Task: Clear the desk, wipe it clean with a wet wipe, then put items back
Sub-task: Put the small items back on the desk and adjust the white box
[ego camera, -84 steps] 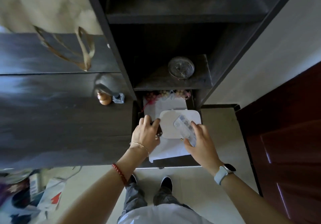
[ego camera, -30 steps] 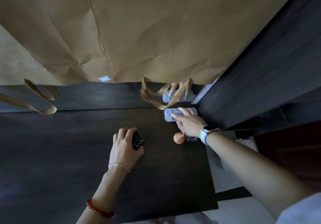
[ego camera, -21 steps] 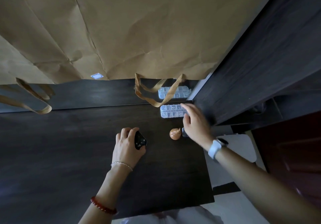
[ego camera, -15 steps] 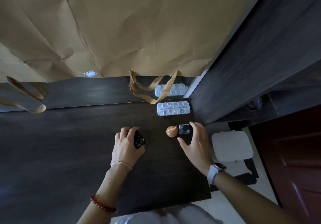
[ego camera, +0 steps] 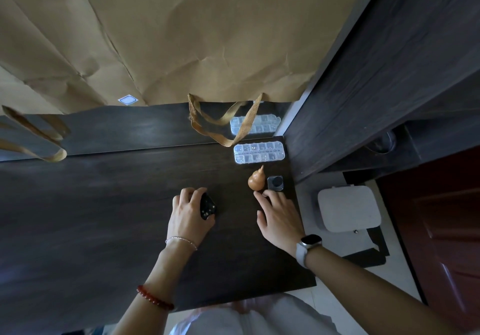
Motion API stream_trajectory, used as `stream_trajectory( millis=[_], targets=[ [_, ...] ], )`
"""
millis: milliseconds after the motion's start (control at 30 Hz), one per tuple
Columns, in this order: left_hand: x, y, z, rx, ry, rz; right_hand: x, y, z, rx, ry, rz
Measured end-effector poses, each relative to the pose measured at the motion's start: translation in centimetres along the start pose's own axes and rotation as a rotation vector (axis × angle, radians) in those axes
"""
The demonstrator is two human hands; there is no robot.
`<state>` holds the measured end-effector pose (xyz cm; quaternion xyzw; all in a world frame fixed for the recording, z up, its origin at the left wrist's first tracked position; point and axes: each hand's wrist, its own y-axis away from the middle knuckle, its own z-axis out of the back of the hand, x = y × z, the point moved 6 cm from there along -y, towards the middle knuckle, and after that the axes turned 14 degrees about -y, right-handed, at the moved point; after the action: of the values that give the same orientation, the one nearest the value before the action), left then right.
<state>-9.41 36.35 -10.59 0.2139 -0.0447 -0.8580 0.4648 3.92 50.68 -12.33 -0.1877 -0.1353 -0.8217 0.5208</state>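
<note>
Dark wood desk (ego camera: 104,217) is taking items back: we are gripping the black gadget (ego camera: 207,207) in our left hand (ego camera: 187,218), our empty right hand (ego camera: 279,217) relaxing beside the gourd (ego camera: 256,179), easing it down gently

Your dark wood desk (ego camera: 104,204) carries, at its far right corner, a clear compartment box (ego camera: 259,152). Just in front of it stand a small orange gourd (ego camera: 256,180) and a small dark-capped bottle (ego camera: 275,183), side by side.
</note>
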Motion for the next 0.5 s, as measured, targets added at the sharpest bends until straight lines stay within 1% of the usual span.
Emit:
stream_trajectory(
  millis=[200,267,333,367,433,500],
  targets=[
    [-0.1,0.0,-0.3,0.005,-0.016,-0.021,-0.1,-0.9,-0.1,-0.031,0.006,-0.035],
    [0.0,0.0,-0.3,0.001,-0.017,-0.028,-0.2,-0.9,0.0,-0.051,-0.039,-0.022],
    [0.0,0.0,-0.4,-0.002,-0.016,-0.033,-0.4,-0.6,0.4,-0.107,-0.132,-0.034],
    [0.0,0.1,-0.4,-0.003,-0.016,-0.034,-0.7,-0.3,0.8,-0.157,-0.194,-0.078],
    [0.1,0.1,-0.4,-0.010,-0.010,-0.031,-1.9,0.2,1.5,-0.254,-0.320,-0.232],
    [0.2,0.0,-0.4,-0.012,-0.007,-0.029,-3.0,0.2,1.8,-0.305,-0.387,-0.390]
  ],
)
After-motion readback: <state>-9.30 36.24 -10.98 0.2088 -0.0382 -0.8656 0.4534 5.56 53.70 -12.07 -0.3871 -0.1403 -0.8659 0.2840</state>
